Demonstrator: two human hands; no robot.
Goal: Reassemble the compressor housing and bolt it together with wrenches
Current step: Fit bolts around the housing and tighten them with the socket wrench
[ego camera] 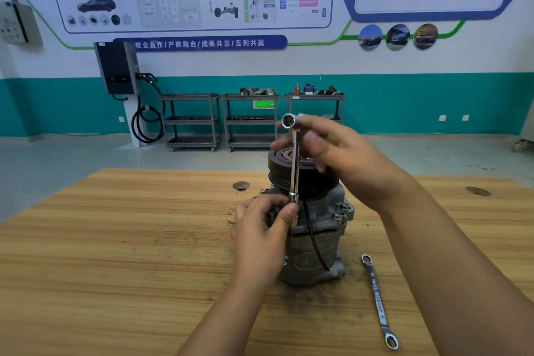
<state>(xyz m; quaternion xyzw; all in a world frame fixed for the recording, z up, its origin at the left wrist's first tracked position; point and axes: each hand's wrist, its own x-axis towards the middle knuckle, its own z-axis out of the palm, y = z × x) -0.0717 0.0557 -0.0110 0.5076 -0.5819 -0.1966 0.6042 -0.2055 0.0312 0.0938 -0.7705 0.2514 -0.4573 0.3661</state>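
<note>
My left hand point(260, 228) pinches the upright chrome socket wrench point(294, 165) low, right hand point(332, 144) grips its top, grey metal compressor housing point(328, 244) just behind.

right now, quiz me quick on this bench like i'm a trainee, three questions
1. True or false: the spanner lies on the table with no hand on it.
2. Which hand holds the top end of the socket wrench? A) left B) right
3. Fill in: the compressor stands with its pulley facing ____.

Key:
1. True.
2. B. The right hand holds the top end, and the left hand pinches the lower end.
3. Up.
</note>
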